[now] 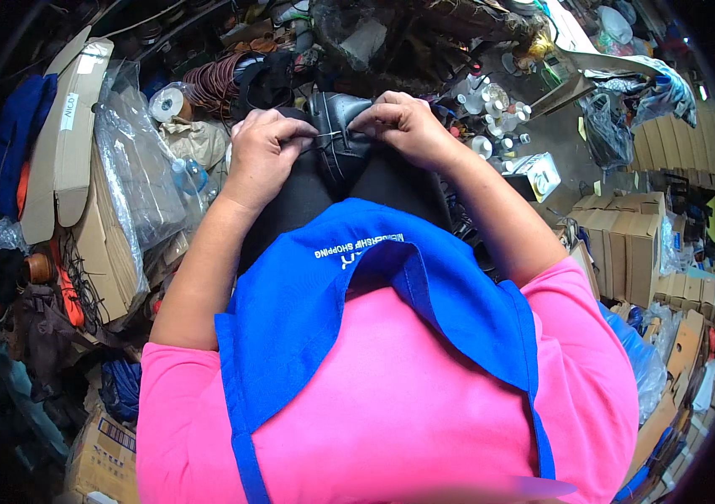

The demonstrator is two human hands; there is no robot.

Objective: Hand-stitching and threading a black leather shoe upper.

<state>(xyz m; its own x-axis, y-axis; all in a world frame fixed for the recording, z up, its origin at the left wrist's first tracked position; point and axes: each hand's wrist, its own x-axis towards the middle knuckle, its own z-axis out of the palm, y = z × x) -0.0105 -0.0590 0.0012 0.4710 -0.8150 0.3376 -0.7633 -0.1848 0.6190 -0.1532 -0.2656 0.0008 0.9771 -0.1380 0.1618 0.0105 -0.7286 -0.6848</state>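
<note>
We see the black shoe (342, 155) resting on the person's lap, between the dark-trousered thighs (290, 214), directly between the two hands. The left hand (267, 151) is just left of it, thumb and forefinger brought together on a thin pale strand (329, 134) that runs across the shoe's upper. The right hand (408, 126) reaches in from the other side, its fingers bent and their tips touching the shoe's right edge; we cannot tell whether they pinch the leather or a bit of strand.

As for writing, we find white lettering, upside down to us, on the blue apron (307, 328) worn over a pink shirt (391, 395). On the far left, a white label (69, 111) with dark capitals sits on a piece of cardboard (80, 155). At lower left, a carton (110, 458) carries dark print. Right of the lap, a white container (534, 176) bears a yellowish label, too small for us to read.
</note>
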